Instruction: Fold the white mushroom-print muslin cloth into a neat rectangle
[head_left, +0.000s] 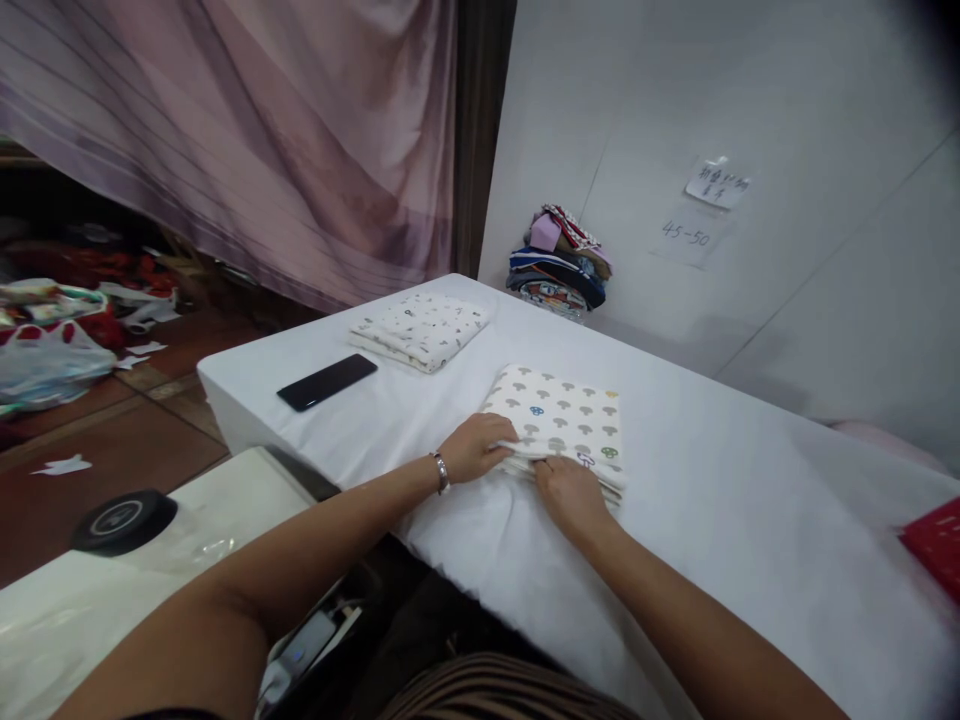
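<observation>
A folded white cloth with grey mushroom prints [564, 412] lies on the white table [750, 500] in front of me. My left hand [475, 447], with a bracelet at the wrist, grips the cloth's near left edge with curled fingers. Beside it, my right hand [571, 493] pinches the near edge of the same cloth, fingers closed on the fabric. Further back on the left lies a second folded white patterned cloth [421, 328].
A black phone [327, 382] lies near the table's left edge. A pile of coloured fabrics [561, 264] stands at the far corner against the wall. Something red [937, 545] sits at the right edge. A white surface with a black round lid [124, 520] stands at my left.
</observation>
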